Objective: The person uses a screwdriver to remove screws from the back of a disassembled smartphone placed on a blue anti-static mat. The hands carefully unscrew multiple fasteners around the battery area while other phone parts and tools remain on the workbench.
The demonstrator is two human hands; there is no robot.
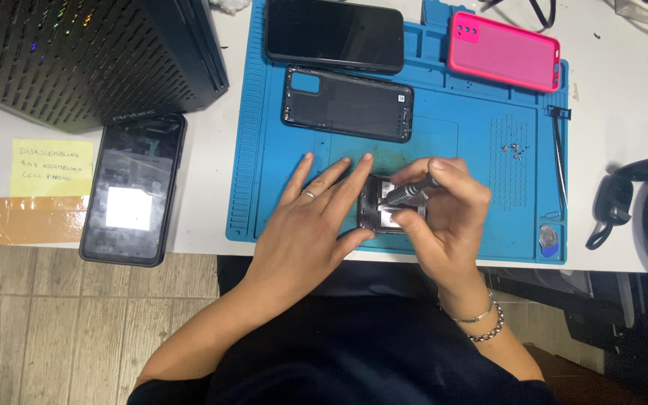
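Note:
My left hand (pixel 310 225) lies flat on the blue work mat (pixel 474 131), its fingers spread and its thumb pressing the left edge of an opened phone body (pixel 377 204). My right hand (pixel 444 206) grips a small silver screwdriver (pixel 406 195) whose tip points down into the phone's exposed insides. Most of the phone body is hidden under both hands. A dark phone back cover (pixel 348 103) lies just beyond my hands on the mat.
A black phone (pixel 334 34) and a pink phone case (pixel 504 51) lie at the mat's far edge. Tiny screws (pixel 517 150) and a thin metal tool (pixel 559 154) sit at right. Another phone (pixel 133 191), a yellow note (pixel 51 166) and a black perforated case (pixel 88 52) are left.

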